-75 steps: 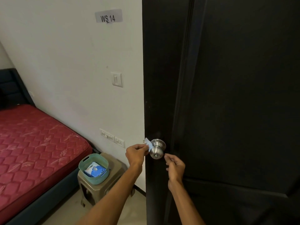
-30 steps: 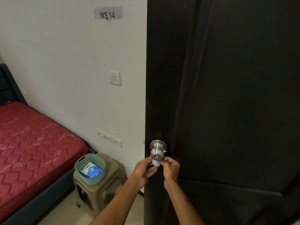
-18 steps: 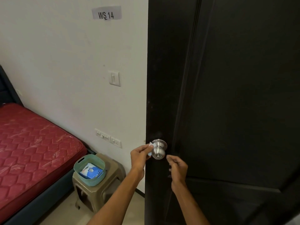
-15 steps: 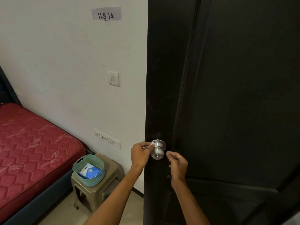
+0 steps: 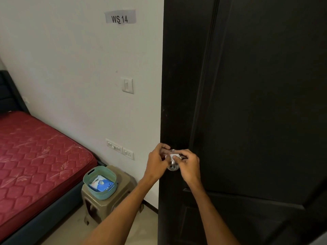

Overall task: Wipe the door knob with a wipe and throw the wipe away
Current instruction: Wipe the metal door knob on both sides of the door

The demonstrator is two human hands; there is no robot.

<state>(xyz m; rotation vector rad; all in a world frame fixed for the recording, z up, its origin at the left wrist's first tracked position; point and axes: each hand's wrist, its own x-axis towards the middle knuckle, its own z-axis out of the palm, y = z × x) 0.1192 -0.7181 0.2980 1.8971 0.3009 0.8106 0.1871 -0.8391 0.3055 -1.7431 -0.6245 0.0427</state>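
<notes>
Both hands meet at a round silver metal door knob (image 5: pixel 172 167), low in the middle of the scene. The left hand (image 5: pixel 156 162) and the right hand (image 5: pixel 188 167) each have curled fingers pinching a small white wipe (image 5: pixel 172 155). It is held between them across the top of the knob and touches it. The knob's lower face shows beneath the wipe.

A tall black wooden door (image 5: pixel 247 103) fills the right half of the scene, with the knob close to its left edge. A plain white wall (image 5: pixel 70 68) takes up the left half. Against it, at the far left, lies a red quilted mattress (image 5: pixel 35 156) on a dark blue bed frame (image 5: pixel 44 225). Between the bed and the door, a brown plastic stool (image 5: pixel 106 204) stands on the pale floor. It carries a teal plastic basket (image 5: pixel 88 175) with a blue and white packet (image 5: pixel 101 184) inside.

On the wall above the stool is a white socket panel (image 5: pixel 119 149). Higher up is a white light switch (image 5: pixel 127 85), and near the top a grey paper label (image 5: pixel 120 17) reads "WS 14".
</notes>
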